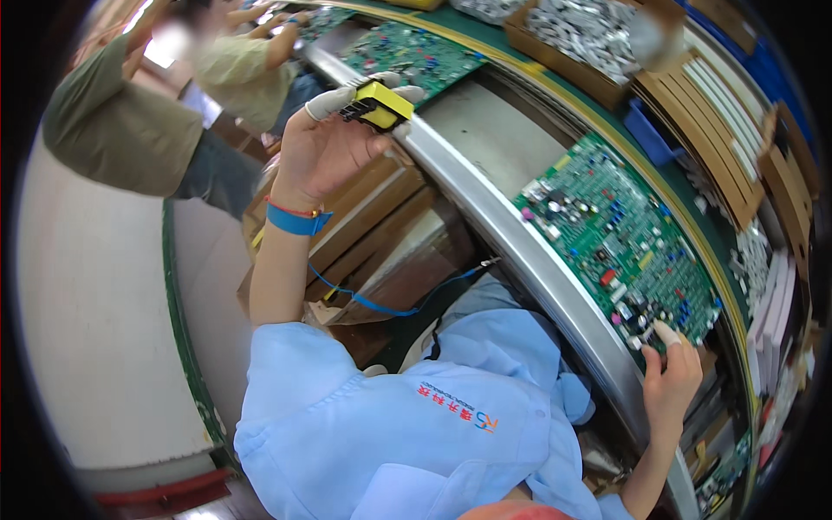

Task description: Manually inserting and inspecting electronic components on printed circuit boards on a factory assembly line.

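Observation:
My left hand (322, 156), raised over the metal rail, holds a yellow transformer (381, 106) with a black pin base between its fingers. White finger cots cover several of its fingertips. My right hand (672, 380) is at the near end of a green circuit board (624, 234). Its thumb and forefinger are bent together around a spot among black and white components (640, 319); what lies between them is too small to make out. The board is densely fitted with small parts and lies on the line beside the rail.
A silver rail (511, 238) runs diagonally between me and the board. Farther up the line lies another circuit board (414, 59). Cartons of small parts (576, 39), a blue bin (650, 130) and stacked cardboard (706, 130) line the far side. A blue cord (381, 305) runs from my left wristband. Co-workers stand at upper left.

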A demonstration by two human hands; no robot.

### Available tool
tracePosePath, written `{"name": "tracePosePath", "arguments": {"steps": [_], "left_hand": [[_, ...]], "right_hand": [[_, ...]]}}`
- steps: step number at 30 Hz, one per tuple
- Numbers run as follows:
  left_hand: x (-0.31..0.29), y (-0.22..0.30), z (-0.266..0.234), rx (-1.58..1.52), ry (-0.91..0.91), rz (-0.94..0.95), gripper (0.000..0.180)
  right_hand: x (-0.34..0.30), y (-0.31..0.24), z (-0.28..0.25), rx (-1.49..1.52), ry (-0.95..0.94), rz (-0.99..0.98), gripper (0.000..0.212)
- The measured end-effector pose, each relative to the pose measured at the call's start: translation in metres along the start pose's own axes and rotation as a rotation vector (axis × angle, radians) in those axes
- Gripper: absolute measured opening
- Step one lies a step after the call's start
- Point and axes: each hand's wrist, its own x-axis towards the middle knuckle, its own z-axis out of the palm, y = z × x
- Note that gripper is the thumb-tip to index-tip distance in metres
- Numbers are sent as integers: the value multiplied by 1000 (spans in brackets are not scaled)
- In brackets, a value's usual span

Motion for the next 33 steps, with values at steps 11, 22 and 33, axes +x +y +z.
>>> {"name": "tracePosePath", "arguments": {"steps": [11,22,33], "left_hand": [[71,-99,83,620,-261,-305,56],[101,-149,144,987,-428,-259,54],[117,-194,207,1113,-602,-172,50]], "right_hand": [[0,3,3,-53,-4,21,34],[0,9,1,-52,47,-40,33],[35,41,-42,834,64,190,56]]}}
